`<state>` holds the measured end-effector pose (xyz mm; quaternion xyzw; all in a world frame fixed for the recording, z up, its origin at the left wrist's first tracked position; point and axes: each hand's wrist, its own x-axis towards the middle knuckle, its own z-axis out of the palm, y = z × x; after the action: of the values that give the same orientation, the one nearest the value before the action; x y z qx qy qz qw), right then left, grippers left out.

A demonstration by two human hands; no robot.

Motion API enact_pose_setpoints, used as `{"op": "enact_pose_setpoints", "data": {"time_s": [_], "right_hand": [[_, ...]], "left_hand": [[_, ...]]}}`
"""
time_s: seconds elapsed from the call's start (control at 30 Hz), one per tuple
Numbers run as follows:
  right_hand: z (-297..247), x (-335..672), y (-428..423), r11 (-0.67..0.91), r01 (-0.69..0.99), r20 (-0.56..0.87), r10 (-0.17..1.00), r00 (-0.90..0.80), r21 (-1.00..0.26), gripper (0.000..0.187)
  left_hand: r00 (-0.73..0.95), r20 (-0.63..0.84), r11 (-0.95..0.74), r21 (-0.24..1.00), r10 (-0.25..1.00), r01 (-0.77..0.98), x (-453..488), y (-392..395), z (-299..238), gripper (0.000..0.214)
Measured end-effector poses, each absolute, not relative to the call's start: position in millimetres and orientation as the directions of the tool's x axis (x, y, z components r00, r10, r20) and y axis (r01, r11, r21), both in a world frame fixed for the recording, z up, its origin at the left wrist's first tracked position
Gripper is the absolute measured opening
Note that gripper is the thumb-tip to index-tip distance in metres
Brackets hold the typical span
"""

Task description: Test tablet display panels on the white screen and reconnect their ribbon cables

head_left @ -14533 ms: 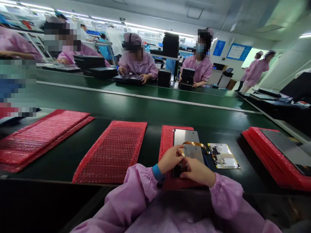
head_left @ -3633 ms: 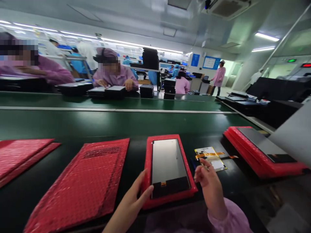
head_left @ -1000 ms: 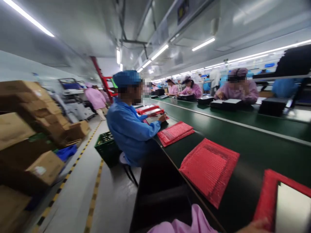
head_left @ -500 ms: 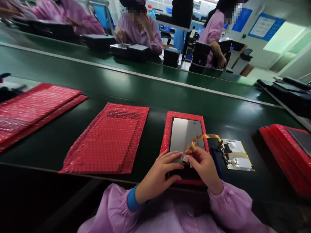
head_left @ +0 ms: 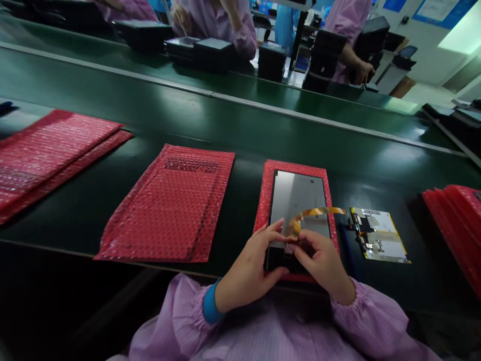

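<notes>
2 hands on 1 display panel, near edge of counter

Left hand (head_left: 250,268): fingers spread and laid flat on the lower left part of the display panel (head_left: 298,198). The thumb is hooked at the panel's near edge, so the panel is gripped lightly between thumb and fingers.

Right hand (head_left: 323,261): fingers curled narrow, tips pinching the near end of the flex cable (head_left: 317,212) down onto the panel's dark lower band. The 2 hands almost meet over that band.

Panel: lies flat, grey face up, on a red bubble bag (head_left: 267,195) whose edges show on 3 sides. It sits on the black counter (head_left: 240,220), straight ahead of the person and close to the near edge.

Flex cable: orange. It arches up off the panel and runs right to a circuit board (head_left: 379,240), which lies flat on the counter just beside the bag.

Left of the panel and apart from it: a second bubble bag (head_left: 171,205), flat. Further left: a stack of bags (head_left: 48,148). Far right: another red stack (head_left: 456,225), cut by the frame edge.

Behind: a green conveyor belt (head_left: 233,123). Across it, co-workers in pink coats (head_left: 225,20) handle black trays (head_left: 212,50).
</notes>
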<state>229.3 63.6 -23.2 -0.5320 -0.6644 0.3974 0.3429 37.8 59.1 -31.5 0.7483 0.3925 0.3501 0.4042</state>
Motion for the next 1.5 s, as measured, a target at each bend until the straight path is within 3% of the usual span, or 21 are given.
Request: {"op": "enact_pose_setpoints", "data": {"time_s": [0.53,0.8,1.03,1.13,1.23,1.33,1.4,1.5], "right_hand": [[-18,228,66,0.162,0.472,0.085,0.98,-0.18,-0.867,0.025],[-18,231,67,0.136,0.464,0.027,0.972,-0.233,-0.876,0.017],[-22,230,68,0.175,0.473,0.051,0.963,-0.263,-0.863,0.013],[-22,230,69,0.21,0.482,0.083,0.959,-0.271,-0.851,0.013],[-21,230,69,0.248,0.486,0.12,0.953,-0.28,-0.838,0.013],[-21,230,70,0.274,0.482,0.145,0.947,-0.288,-0.833,0.011],[-23,229,69,0.284,0.483,0.159,0.946,-0.283,-0.828,0.013],[-27,229,69,0.295,0.491,0.178,0.946,-0.271,-0.82,0.013]], "left_hand": [[0.465,0.209,-0.388,0.86,0.86,0.331,37,60,-31,0.056],[0.424,0.226,-0.382,0.862,0.877,0.333,39,60,-33,0.051],[0.329,0.266,-0.397,0.803,0.906,0.443,46,59,-37,0.035],[0.321,0.414,-0.524,0.685,0.852,0.507,43,54,-35,0.03],[0.417,0.628,-0.734,0.406,0.657,0.544,35,46,-37,0.02],[0.557,0.671,-0.817,0.13,0.489,0.562,30,39,-43,0.025],[0.577,0.65,-0.79,0.061,0.495,0.61,31,36,-46,0.031],[0.536,0.619,-0.726,0.083,0.574,0.682,38,32,-50,0.033]]}}
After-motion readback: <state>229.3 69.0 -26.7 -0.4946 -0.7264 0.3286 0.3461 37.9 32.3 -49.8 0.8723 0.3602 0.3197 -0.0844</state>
